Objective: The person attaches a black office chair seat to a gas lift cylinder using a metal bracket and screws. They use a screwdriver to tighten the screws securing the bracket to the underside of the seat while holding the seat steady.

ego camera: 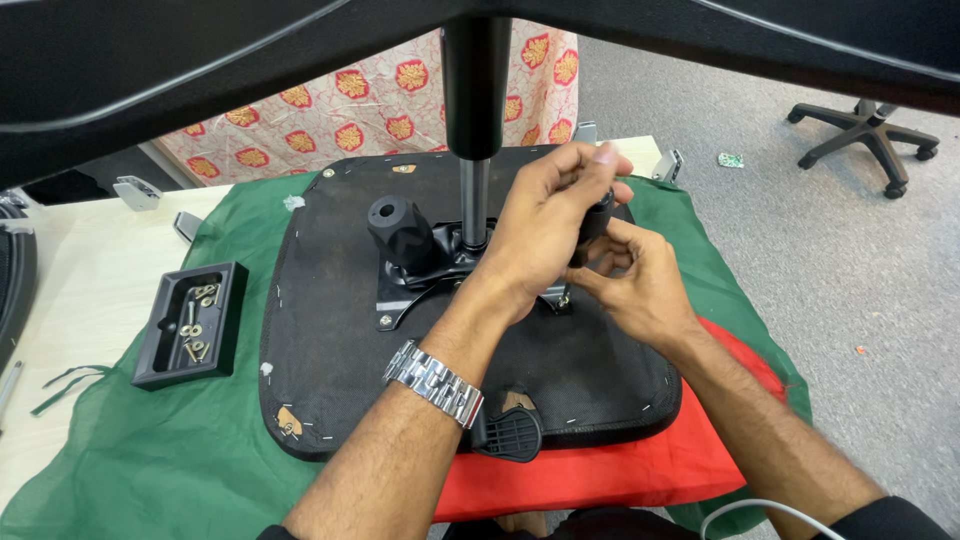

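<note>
Both hands, left (545, 235) and right (640, 285), close together, clamped on a black knob (598, 215); upturned seat base (330, 330) beneath.

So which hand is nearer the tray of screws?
Left. The left hand is over the seat's middle, right of the tray; the right hand is farther right still.

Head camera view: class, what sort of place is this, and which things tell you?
Probably an office used as an assembly area: grey carpet, a wheeled chair base, and an upturned chair seat on a worktable beside a tray of screws.
</note>
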